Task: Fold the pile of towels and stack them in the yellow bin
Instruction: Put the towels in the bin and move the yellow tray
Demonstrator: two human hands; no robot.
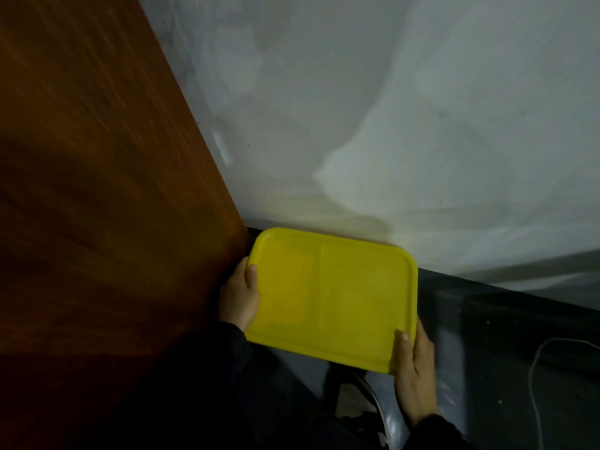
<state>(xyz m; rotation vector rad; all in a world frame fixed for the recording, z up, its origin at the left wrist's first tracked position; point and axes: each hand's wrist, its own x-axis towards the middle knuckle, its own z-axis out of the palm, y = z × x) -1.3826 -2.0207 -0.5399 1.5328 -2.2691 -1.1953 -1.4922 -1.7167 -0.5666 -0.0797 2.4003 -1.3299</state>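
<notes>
A flat, shallow yellow bin (334, 297) with rounded corners is held in the air in front of me, tilted slightly. My left hand (240, 297) grips its left edge, thumb over the rim. My right hand (415, 371) grips its lower right corner, thumb on top. The bin's inside looks bare. No towels are in view.
A brown wooden panel (97, 190) fills the left side, close to the bin's left edge. A pale grey wall (389, 108) is behind, with a dark baseboard (487, 297) and dark floor below. A thin cable (535, 384) lies at the lower right. My shoe (360, 397) shows under the bin.
</notes>
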